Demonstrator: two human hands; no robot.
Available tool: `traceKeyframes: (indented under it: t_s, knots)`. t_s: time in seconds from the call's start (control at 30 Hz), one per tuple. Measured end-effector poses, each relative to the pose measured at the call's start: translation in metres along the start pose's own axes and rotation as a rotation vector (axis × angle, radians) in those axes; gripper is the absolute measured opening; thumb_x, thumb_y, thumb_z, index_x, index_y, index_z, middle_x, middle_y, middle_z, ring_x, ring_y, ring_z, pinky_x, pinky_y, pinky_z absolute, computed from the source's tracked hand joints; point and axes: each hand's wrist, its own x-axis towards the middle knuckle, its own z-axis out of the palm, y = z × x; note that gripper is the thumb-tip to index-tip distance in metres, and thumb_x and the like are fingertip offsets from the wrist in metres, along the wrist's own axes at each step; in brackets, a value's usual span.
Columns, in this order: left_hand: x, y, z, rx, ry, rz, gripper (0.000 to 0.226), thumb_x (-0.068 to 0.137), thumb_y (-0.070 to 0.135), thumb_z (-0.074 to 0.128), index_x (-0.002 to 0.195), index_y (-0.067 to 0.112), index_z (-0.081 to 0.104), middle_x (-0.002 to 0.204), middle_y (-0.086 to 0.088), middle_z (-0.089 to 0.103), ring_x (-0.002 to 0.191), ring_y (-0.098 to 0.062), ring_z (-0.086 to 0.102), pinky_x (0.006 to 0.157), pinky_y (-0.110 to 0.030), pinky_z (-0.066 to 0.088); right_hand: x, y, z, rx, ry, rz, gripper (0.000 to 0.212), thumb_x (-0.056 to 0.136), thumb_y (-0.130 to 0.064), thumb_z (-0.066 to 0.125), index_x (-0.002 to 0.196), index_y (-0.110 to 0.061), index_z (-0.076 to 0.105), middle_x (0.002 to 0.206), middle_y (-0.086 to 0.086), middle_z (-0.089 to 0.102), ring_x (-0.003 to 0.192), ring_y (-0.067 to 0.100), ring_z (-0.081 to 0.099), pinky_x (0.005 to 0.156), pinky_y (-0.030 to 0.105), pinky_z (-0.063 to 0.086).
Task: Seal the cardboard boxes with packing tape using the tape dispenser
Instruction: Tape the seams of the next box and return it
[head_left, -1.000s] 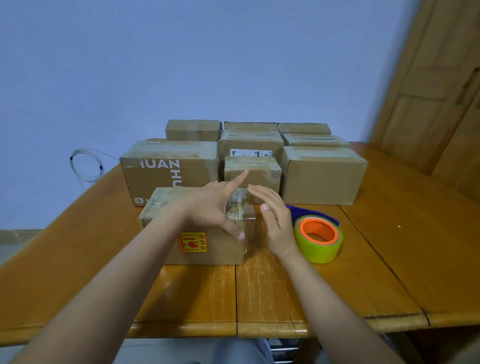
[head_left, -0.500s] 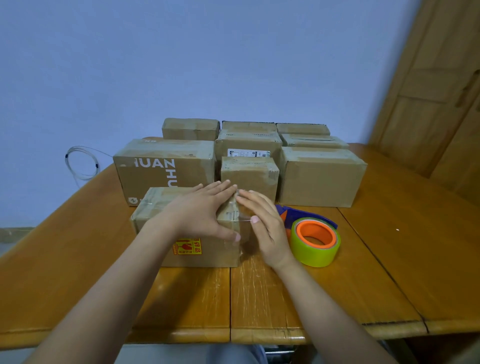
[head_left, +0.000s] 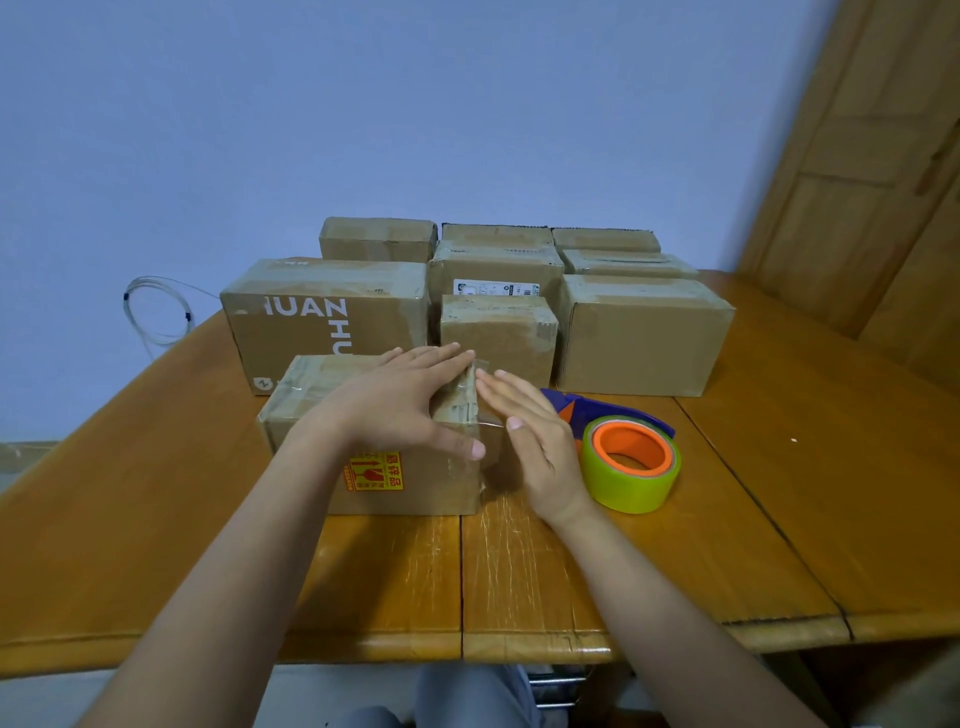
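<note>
A small cardboard box (head_left: 311, 384) with a red and yellow sticker stands near me on the wooden table (head_left: 779, 493). My left hand (head_left: 400, 400) lies flat on its top, fingers spread toward the right edge, thumb on the front face. My right hand (head_left: 535, 436) presses flat against the box's right end, where clear tape folds over the edge. Neither hand holds anything. The tape dispenser (head_left: 631, 460), yellow-green roll with an orange core and blue handle, rests on the table just right of my right hand.
Several more cardboard boxes (head_left: 644, 338) stand in rows behind the near box, one printed with white letters (head_left: 322, 317). A coil of thin cable (head_left: 156, 312) hangs at the left by the wall. A wooden door (head_left: 872, 156) is at the right.
Both hands have flattened onto the box: the left lowered onto the top, the right closed in against the right end. The box sits a little farther left in view.
</note>
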Motion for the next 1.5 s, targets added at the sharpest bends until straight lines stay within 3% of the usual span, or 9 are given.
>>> traceKeyframes:
  t_s: [0.23, 0.43, 0.67, 0.87, 0.97, 1.13, 1.2, 1.3, 1.5]
  knots:
    - [0.003, -0.003, 0.000, -0.012, -0.017, 0.001, 0.130, 0.042, 0.092, 0.034, 0.153, 0.031, 0.005, 0.161, 0.010, 0.002, 0.147, -0.009, 0.001, 0.117, -0.033, -0.001, -0.006, -0.007, 0.002, 0.208, -0.189, 0.247, 0.062, 0.092, -0.068, 0.023, 0.137, -0.029, 0.040, 0.144, -0.022, 0.037, 0.140, -0.002, 0.024, 0.109, 0.009, 0.019]
    - [0.002, -0.001, -0.003, -0.015, -0.038, 0.003, 0.131, 0.047, 0.095, 0.045, 0.153, 0.029, 0.005, 0.161, 0.009, 0.003, 0.147, -0.010, 0.002, 0.117, -0.032, -0.003, -0.006, -0.012, 0.005, 0.198, -0.079, 0.269, 0.052, 0.095, -0.055, 0.027, 0.135, -0.027, 0.045, 0.141, -0.019, 0.044, 0.137, -0.003, 0.031, 0.109, 0.012, 0.022]
    - [-0.001, 0.003, -0.006, -0.011, -0.043, -0.001, 0.117, 0.057, 0.077, 0.049, 0.154, 0.028, 0.005, 0.162, 0.008, 0.003, 0.148, -0.011, 0.001, 0.118, -0.034, -0.002, -0.001, -0.017, 0.010, 0.243, -0.157, 0.352, 0.060, 0.088, -0.070, 0.027, 0.139, -0.038, 0.032, 0.145, -0.027, 0.027, 0.135, -0.016, 0.019, 0.111, 0.008, 0.016]
    - [0.001, 0.002, -0.006, -0.009, -0.044, 0.007, 0.118, 0.056, 0.078, 0.047, 0.154, 0.028, 0.005, 0.162, 0.007, 0.004, 0.148, -0.011, 0.002, 0.118, -0.034, -0.002, -0.001, -0.017, 0.004, 0.299, -0.143, 0.421, 0.075, 0.069, -0.092, 0.021, 0.129, -0.053, 0.043, 0.150, -0.018, 0.028, 0.127, -0.023, 0.024, 0.094, -0.006, 0.019]
    - [-0.001, 0.003, -0.006, -0.001, -0.042, 0.016, 0.118, 0.056, 0.078, 0.045, 0.154, 0.027, 0.005, 0.162, 0.007, 0.003, 0.148, -0.012, 0.002, 0.118, -0.034, -0.002, 0.002, -0.016, 0.007, 0.310, -0.075, 0.411, 0.059, 0.074, -0.088, 0.024, 0.117, -0.060, 0.053, 0.149, -0.011, 0.039, 0.135, -0.007, 0.030, 0.107, 0.010, 0.023]
    - [0.001, 0.002, -0.005, 0.005, -0.042, 0.025, 0.119, 0.056, 0.079, 0.045, 0.154, 0.025, 0.005, 0.162, 0.005, 0.005, 0.148, -0.014, 0.004, 0.119, -0.038, 0.000, 0.012, -0.011, -0.009, 0.323, -0.148, 0.445, 0.047, 0.096, -0.051, 0.035, 0.124, -0.023, 0.061, 0.137, 0.000, 0.054, 0.126, -0.001, 0.045, 0.105, 0.011, 0.030]
    - [0.001, 0.002, -0.005, 0.004, -0.038, 0.026, 0.118, 0.057, 0.079, 0.044, 0.154, 0.024, 0.006, 0.162, 0.004, 0.007, 0.148, -0.016, 0.005, 0.120, -0.039, 0.002, 0.025, -0.008, -0.012, 0.299, -0.022, 0.414, 0.041, 0.093, -0.037, 0.042, 0.107, -0.011, 0.071, 0.116, 0.004, 0.068, 0.113, 0.009, 0.059, 0.099, 0.022, 0.042]
    - [0.000, 0.003, -0.005, -0.002, -0.017, 0.017, 0.114, 0.063, 0.079, 0.050, 0.154, 0.025, 0.008, 0.162, 0.004, 0.009, 0.148, -0.016, 0.007, 0.121, -0.040, 0.004, 0.040, -0.004, 0.004, 0.183, 0.197, 0.359, 0.025, 0.090, -0.027, 0.045, 0.085, -0.025, 0.070, 0.092, 0.001, 0.069, 0.092, 0.015, 0.063, 0.085, 0.034, 0.049]
    - [0.000, 0.000, -0.003, -0.019, 0.020, 0.015, 0.107, 0.072, 0.069, 0.062, 0.154, 0.024, 0.011, 0.161, 0.003, 0.011, 0.148, -0.016, 0.009, 0.120, -0.039, 0.006, 0.043, 0.005, 0.018, 0.208, 0.145, 0.347, 0.026, 0.094, -0.013, 0.056, 0.120, -0.016, 0.057, 0.120, 0.002, 0.056, 0.105, 0.001, 0.053, 0.085, 0.012, 0.044]
